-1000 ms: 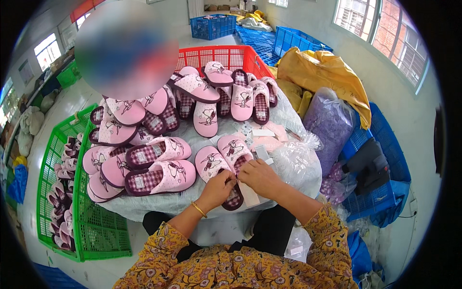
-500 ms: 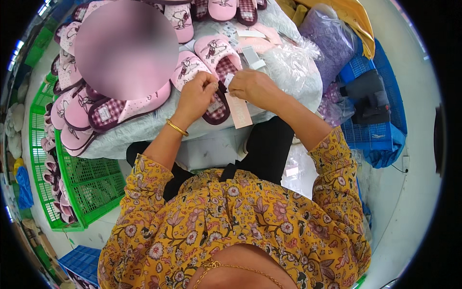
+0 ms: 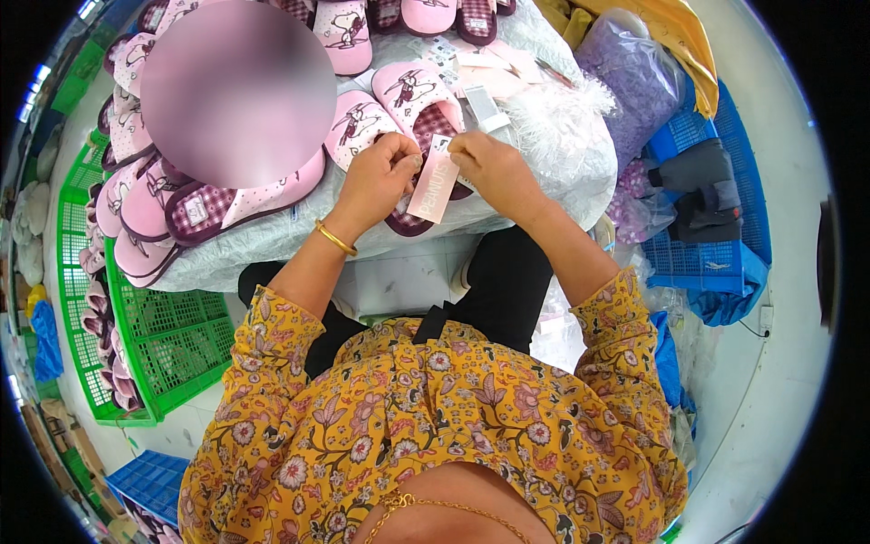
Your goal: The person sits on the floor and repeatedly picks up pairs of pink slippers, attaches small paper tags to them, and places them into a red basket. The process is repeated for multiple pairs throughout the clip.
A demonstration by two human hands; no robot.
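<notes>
Both hands (image 3: 435,172) pinch one pink tag (image 3: 433,188) over two pink slippers (image 3: 399,118).

A blurred patch (image 3: 237,91) hides several pink slippers (image 3: 272,195) on the table.

Pink card tag (image 3: 433,187): a narrow rectangular card, pale pink with printed lettering, hanging tilted with its long axis running from upper right to lower left. Its upper end sits between the two hands, over the slipper pair.

Pink slipper pair (image 3: 399,113): two slippers lying side by side, toes pointing up-left. Uppers are pink with a cartoon print; insoles are dark red-and-white check. The pair rests on the plastic-covered surface (image 3: 272,240), near its front edge.
</notes>
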